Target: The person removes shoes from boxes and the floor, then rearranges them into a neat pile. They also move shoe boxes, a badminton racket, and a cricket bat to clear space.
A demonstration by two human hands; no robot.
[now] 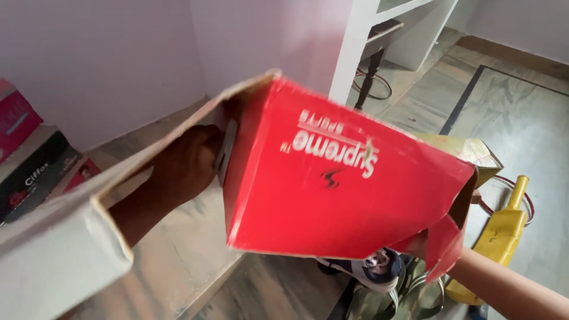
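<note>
Left hand (184, 169) grips red shoebox (332, 189) edge; floor (521, 124) open right.

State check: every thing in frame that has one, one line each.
red cardboard box: held up, tilted, lid flap open, one corner torn
left hand: gripping the box's end wall
right hand: hidden behind the box's torn corner
yellow plastic bat: lying on floor
shoe: on floor under the box

red box (332, 189), left hand (184, 166) gripping, shoe (370, 272) below
</note>
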